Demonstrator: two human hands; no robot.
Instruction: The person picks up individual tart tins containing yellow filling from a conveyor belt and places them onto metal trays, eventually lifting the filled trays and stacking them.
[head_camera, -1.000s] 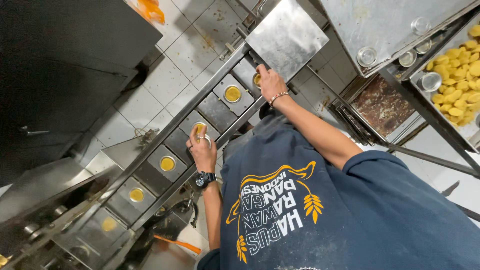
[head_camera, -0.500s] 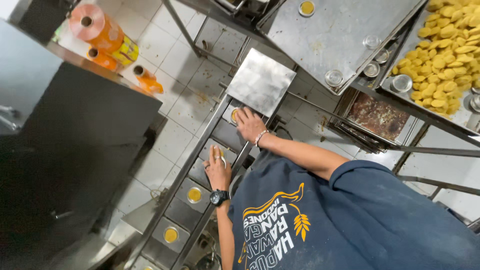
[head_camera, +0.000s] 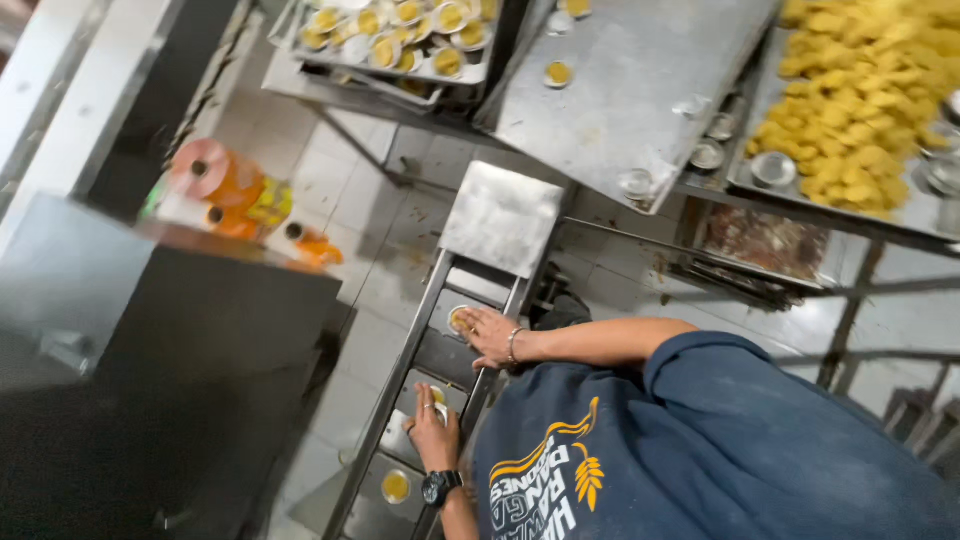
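- Right hand (head_camera: 490, 335) lies flat with its fingers spread, fingertips on a small filled cup (head_camera: 459, 320) sitting in a slot of the metal conveyor (head_camera: 440, 355).
- Left hand (head_camera: 435, 430) covers the next cup (head_camera: 438, 396); can't tell if it's pinching.
- These cups look light, thin and squashy, so I'd hold them by the rim.

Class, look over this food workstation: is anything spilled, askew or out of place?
Yes. A small round metal cup filled with yellow sits alone on the flat steel table, with empty round metal cups scattered near its edge. Crumbs and stains mark the white tiled floor beneath.
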